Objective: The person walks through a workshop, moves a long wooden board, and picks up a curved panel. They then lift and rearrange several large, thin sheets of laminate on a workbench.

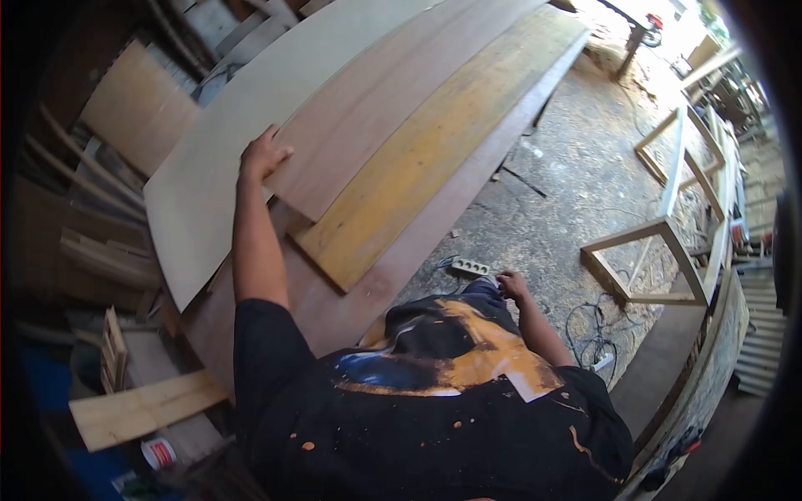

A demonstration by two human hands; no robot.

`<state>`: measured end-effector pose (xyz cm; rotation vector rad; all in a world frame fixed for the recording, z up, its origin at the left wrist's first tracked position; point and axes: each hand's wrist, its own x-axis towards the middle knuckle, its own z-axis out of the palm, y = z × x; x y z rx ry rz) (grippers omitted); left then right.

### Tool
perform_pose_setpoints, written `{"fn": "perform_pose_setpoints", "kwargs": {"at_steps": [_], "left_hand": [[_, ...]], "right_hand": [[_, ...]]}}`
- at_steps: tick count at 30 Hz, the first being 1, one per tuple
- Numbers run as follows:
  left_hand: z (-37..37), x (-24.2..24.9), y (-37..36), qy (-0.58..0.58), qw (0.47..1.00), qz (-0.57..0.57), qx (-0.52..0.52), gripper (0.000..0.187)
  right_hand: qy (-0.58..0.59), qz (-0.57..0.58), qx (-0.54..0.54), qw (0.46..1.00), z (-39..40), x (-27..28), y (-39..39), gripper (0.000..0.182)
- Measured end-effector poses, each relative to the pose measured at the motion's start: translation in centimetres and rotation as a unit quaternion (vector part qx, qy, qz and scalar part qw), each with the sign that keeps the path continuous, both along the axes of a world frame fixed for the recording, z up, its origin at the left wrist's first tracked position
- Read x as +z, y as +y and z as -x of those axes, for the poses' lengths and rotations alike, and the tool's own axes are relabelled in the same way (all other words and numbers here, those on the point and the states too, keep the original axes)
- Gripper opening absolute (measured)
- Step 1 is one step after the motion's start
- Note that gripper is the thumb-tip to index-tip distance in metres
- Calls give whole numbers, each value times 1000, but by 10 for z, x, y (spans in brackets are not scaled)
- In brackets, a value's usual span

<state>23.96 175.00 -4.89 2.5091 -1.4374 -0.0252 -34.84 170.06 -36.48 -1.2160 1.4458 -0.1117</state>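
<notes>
A long pinkish-brown board (359, 108) lies between a pale sheet (217, 142) and a yellowish plank (443, 125), all on a larger panel (376, 284). My left hand (266, 154) is at the near end of the pinkish board, fingers curled at its edge beside the pale sheet. Down by my leg hangs my right hand (511, 285), near a white power strip (470, 266) on the floor; its fingers are small and partly bent, and nothing can be made out in them.
Wooden frames (660, 242) stand on the right over a dusty floor (568, 192). Cables (595, 326) lie near my right side. At the lower left are a short plank (146, 407) and a white tub (159, 452). More boards lean at the left.
</notes>
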Motion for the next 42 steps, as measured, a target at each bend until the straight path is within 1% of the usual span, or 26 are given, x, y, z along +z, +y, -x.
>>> {"fn": "perform_pose_setpoints", "kwargs": {"at_steps": [1,3,5,8,11,13,18,20,21,23,25,27,28,30,32,34,35,36,38,39,41,42], "left_hand": [[1,2,-1,19,1000,-2,1,61],[-9,-1,-4,17,1000,-14,-7,62],[-7,3,-4,23,1000,-22,-2,61],[-4,5,-4,37,999,-23,1,61],[-7,3,-4,44,999,-17,5,62],[-6,3,-4,44,999,-14,3,62],[1,6,-4,23,998,-37,36,62],[9,10,-2,25,998,-43,42,60],[17,13,-1,28,997,-50,45,59],[30,14,2,24,998,-38,46,57],[44,14,7,22,998,-27,50,54],[61,15,14,97,994,-34,27,51],[72,15,20,102,994,-33,33,51],[101,10,29,135,990,-10,-24,47],[144,-3,32,102,991,-80,-18,47],[200,-6,33,120,971,-206,-5,54],[225,-31,40,57,985,-161,-15,58],[248,-70,47,-7,993,-118,-24,62],[281,-128,54,-79,995,-58,-4,66],[292,-143,54,-79,995,-61,1,66],[310,-167,50,-67,994,-69,55,65],[310,-183,50,-90,993,-49,59,67]], "right_hand": [[-1,-3,-4,1000,-1,1,0,19],[-45,-14,-44,998,0,0,5,17],[-40,-13,-54,998,1,3,9,16],[-41,8,-37,998,9,-21,9,16],[-49,19,-40,998,12,-26,11,16],[-51,17,-41,998,13,-29,11,16],[-54,4,-47,997,8,-23,7,17],[-71,-18,-59,996,4,-22,4,17],[-70,-17,-57,996,1,-18,1,17],[-106,-43,-70,991,-10,-3,-6,17],[-116,-65,-47,990,-25,19,-18,14],[-133,-42,-13,990,-40,32,-33,15],[-128,-42,-7,991,-47,38,-41,15],[-128,-27,24,991,-58,47,-58,17],[-124,-36,49,990,-64,49,-78,18],[-115,-34,93,988,-65,52,-99,19],[-111,-33,102,988,-62,51,-110,19],[-98,-31,109,989,-60,50,-120,19],[-74,-35,118,990,-52,47,-140,18],[-74,-38,122,989,-46,46,-149,18],[-54,-65,152,985,-28,42,-166,20],[-26,-62,161,985,-22,41,-172,20]]}}
